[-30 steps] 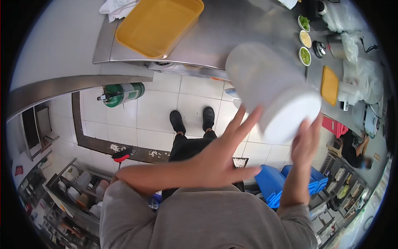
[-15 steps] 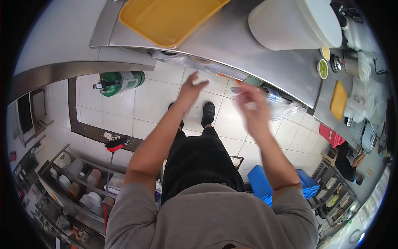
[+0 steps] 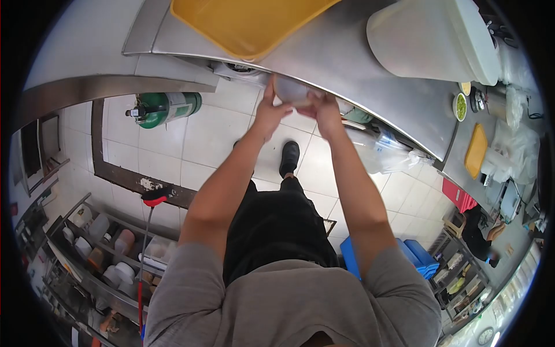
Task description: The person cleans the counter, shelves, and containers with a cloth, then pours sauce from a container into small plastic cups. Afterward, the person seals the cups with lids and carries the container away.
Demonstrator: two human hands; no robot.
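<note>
At the front edge of the steel counter point(image 3: 341, 61), a pale, translucent container point(image 3: 292, 91) shows partly from beneath the worktop. My left hand point(image 3: 270, 115) grips its left side, fingers along the wall and thumb toward the near rim. On the other side, my right hand point(image 3: 325, 115) has its fingers curled against the container's near right edge. The counter hides the far part, and its contents cannot be made out. Above, a yellow tray point(image 3: 248, 32) and a large white bucket point(image 3: 419, 43) rest on the worktop.
A green gas cylinder point(image 3: 167, 110) stands on the tiled floor at left, near a red-headed broom point(image 3: 155, 199). Plastic bags point(image 3: 387, 153) hang below the counter. Blue bins point(image 3: 419, 257) sit behind me at right. A co-worker point(image 3: 478, 231) is at the far right.
My right hand has moved left and inward from the hanging bags. Both hands have gone up to the counter edge and now grip the pale container there.
</note>
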